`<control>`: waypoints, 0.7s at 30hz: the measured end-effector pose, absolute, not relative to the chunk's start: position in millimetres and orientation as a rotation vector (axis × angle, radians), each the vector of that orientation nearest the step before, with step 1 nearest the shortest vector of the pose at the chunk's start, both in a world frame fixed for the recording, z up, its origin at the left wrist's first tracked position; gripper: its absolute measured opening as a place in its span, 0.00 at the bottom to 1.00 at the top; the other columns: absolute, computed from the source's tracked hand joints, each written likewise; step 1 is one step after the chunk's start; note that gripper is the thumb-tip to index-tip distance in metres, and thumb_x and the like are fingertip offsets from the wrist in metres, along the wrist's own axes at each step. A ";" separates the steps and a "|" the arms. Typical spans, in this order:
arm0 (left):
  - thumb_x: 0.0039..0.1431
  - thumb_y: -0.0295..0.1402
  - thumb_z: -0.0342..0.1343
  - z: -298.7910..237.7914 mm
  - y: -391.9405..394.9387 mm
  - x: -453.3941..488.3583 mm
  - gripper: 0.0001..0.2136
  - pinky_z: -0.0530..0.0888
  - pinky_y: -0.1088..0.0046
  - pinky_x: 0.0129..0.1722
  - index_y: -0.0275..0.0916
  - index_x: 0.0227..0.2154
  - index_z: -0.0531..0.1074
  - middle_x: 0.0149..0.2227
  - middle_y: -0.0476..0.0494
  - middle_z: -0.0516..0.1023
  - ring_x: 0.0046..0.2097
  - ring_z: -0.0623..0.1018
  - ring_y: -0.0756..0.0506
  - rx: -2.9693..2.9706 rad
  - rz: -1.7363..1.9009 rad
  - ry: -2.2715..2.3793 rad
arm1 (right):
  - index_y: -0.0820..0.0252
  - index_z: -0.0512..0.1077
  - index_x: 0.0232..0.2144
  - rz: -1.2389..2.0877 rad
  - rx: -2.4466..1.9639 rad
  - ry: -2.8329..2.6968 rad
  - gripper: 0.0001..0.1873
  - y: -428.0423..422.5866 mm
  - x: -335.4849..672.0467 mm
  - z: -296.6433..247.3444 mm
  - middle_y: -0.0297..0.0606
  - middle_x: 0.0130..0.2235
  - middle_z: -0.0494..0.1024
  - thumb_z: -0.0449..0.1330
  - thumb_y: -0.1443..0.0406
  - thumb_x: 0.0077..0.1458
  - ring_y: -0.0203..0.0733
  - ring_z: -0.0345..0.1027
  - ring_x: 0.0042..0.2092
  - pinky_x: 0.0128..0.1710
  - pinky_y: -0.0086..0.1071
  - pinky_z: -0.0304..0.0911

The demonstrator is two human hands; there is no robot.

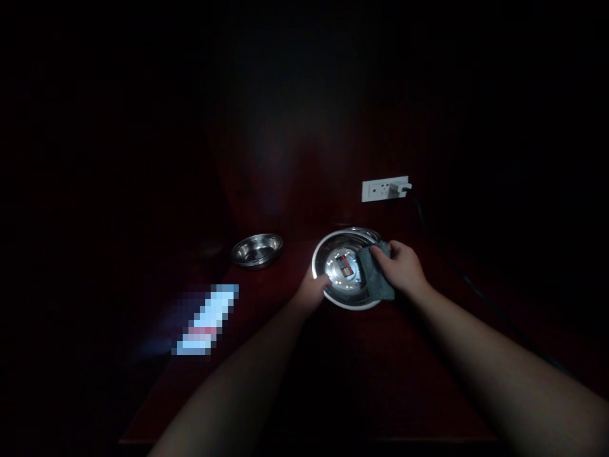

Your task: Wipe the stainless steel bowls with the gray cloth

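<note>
A shiny steel bowl with a pale rim is tilted toward me above the dark red table. A small printed label sits on its inner bottom. My left hand grips the bowl's left rim, its thumb over the edge and the other fingers hidden behind. My right hand pinches a grey-green cloth against the bowl's right side, the thumb on top of the cloth. Part of the right rim is covered by the cloth. Whether the right fingers also clasp the bowl cannot be seen.
More steel dishes rest at the back left of the table. Another steel rim shows behind the held bowl. A lit, pixelated screen lies at left. A wall socket holds a plug, its dark cable running right.
</note>
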State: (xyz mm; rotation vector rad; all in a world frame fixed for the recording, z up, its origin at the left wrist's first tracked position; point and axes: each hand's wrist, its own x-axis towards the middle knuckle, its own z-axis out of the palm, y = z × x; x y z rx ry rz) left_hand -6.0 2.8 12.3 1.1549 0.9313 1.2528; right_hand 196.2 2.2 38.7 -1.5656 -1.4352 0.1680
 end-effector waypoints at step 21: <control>0.35 0.24 0.48 3.4 15.3 -4.3 0.21 0.70 0.71 0.28 0.35 0.38 0.67 0.23 0.50 0.71 0.25 0.71 0.49 0.921 1.333 0.981 | 0.62 0.66 0.43 0.783 -1.293 -1.502 0.21 0.5 192.3 39.6 0.38 0.34 0.73 0.53 0.65 0.43 0.39 0.67 0.30 0.27 0.29 0.62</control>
